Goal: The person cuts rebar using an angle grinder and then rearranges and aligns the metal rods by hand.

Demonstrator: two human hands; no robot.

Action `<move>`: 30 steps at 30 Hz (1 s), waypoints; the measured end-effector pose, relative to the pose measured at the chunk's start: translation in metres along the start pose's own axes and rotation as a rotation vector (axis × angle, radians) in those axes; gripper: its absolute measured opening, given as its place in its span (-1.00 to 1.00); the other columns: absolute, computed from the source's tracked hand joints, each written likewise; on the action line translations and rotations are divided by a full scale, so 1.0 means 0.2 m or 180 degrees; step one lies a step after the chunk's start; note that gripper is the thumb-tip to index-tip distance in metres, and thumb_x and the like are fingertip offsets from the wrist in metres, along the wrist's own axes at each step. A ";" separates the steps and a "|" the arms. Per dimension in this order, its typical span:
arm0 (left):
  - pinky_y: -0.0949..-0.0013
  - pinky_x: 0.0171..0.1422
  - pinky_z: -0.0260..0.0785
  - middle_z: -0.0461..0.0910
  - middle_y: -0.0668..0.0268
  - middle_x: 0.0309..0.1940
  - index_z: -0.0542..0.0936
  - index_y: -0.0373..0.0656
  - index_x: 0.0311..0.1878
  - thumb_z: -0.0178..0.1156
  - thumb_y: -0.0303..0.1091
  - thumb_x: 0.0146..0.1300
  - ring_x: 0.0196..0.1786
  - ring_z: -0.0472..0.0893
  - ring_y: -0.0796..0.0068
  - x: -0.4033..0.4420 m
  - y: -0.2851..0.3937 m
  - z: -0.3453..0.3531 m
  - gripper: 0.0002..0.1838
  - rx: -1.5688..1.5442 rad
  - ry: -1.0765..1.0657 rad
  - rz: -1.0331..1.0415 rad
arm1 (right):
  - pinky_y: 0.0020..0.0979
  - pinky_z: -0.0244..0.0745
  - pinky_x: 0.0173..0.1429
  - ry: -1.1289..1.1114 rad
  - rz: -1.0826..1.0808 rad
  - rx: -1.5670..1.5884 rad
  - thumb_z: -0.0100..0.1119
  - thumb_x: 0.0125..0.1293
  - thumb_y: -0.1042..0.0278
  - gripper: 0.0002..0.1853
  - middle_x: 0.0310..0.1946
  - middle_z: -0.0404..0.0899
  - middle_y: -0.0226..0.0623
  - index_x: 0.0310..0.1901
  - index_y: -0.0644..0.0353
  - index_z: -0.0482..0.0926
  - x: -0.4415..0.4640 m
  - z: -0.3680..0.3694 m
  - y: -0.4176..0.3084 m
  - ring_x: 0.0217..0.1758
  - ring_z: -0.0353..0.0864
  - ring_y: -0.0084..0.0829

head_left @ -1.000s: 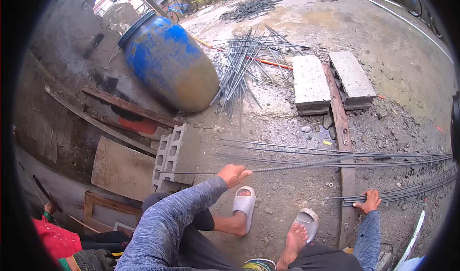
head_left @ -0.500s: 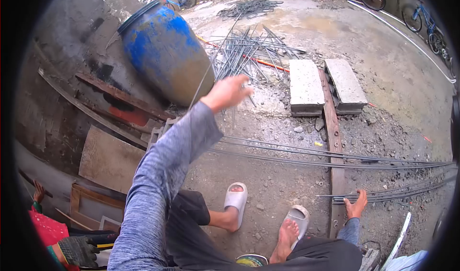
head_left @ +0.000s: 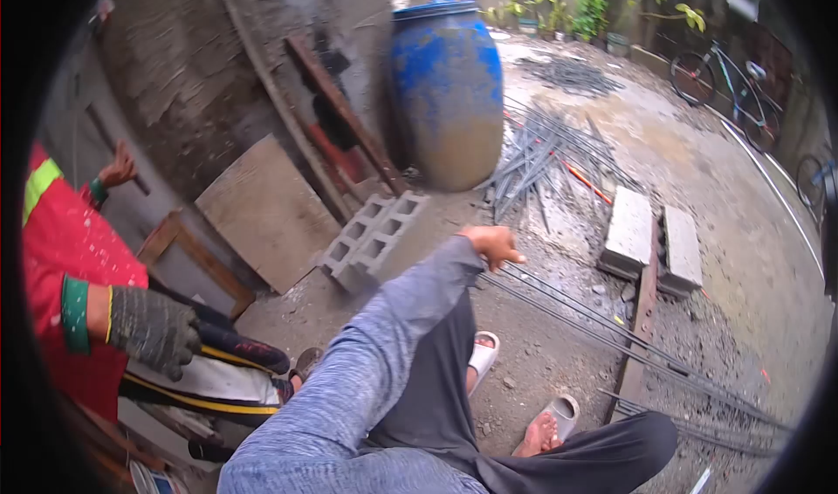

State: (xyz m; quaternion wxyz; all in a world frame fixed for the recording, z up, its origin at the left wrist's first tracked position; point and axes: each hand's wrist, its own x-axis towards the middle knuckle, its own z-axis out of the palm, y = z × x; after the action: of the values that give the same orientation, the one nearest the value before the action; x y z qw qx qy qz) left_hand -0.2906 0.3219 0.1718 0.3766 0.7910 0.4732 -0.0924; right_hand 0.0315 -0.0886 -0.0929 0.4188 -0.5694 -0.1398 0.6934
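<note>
My left hand (head_left: 495, 245) reaches forward from a grey-blue sleeve, its fingers curled. It appears just above the near ends of long thin steel rods (head_left: 559, 306). Whether anything is inside the fingers is hidden. The rods run on toward the lower right, over a dark plank (head_left: 635, 346). More rods (head_left: 690, 428) lie below them, near my bent knee. My right hand is out of view.
A person in a red top stands at left, with a gloved hand (head_left: 155, 326) near me. Hollow blocks (head_left: 371, 236), a blue drum (head_left: 449, 101), a heap of cut rods (head_left: 541, 154) and two concrete blocks (head_left: 627, 230) lie ahead. Bicycles (head_left: 738, 92) stand far right.
The view has swung left, bringing more of the person in red into sight. My left hand has come down closer to the rods. My right hand, earlier at the lower rods, has left view.
</note>
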 end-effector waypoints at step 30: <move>0.10 -0.10 0.54 0.75 0.19 -0.41 0.74 -0.28 -0.24 0.34 0.25 0.19 -0.27 0.74 0.26 0.00 -0.15 0.08 -0.38 0.0231 0.0598 0.0183 | -0.39 0.48 -0.10 0.0492 -0.2619 -0.3107 0.25 0.40 0.02 -0.52 -0.13 0.67 -0.26 0.15 0.23 0.56 0.00 0.40 -1.68 -0.17 0.59 -0.46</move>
State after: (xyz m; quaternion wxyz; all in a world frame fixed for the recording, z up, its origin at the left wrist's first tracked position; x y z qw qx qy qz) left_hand -0.3114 0.3180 0.1457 0.3041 0.8226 0.4799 -0.0241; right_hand 0.1010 0.1397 0.1569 0.3522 -0.6426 -0.6157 0.2897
